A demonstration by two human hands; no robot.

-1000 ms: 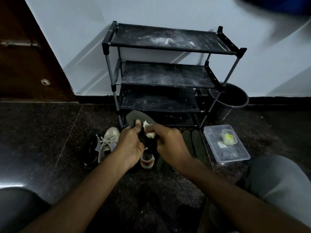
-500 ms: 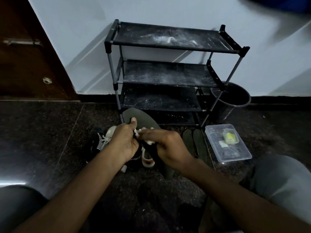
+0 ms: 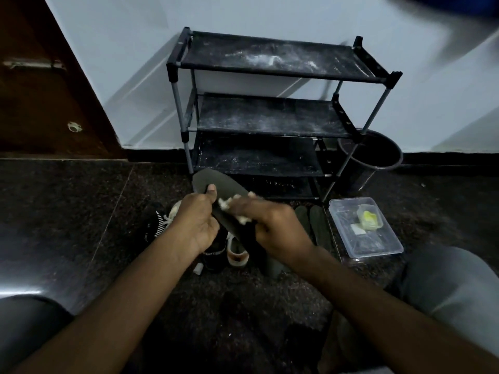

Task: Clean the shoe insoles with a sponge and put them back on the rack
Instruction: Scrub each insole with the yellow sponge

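Left hand (image 3: pixel 197 225): fingers grip the dark grey foam insole (image 3: pixel 216 182).
Right hand (image 3: pixel 272 228): fingers pinch the pale crumpled sponge (image 3: pixel 226 202); we should wipe lengthwise, firmly.

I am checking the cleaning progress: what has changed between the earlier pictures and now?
The right hand rubbed the sponge a little back and forth across the insole; nothing was taken or released. The left hand still grips the insole; rack, shoes and box stayed.
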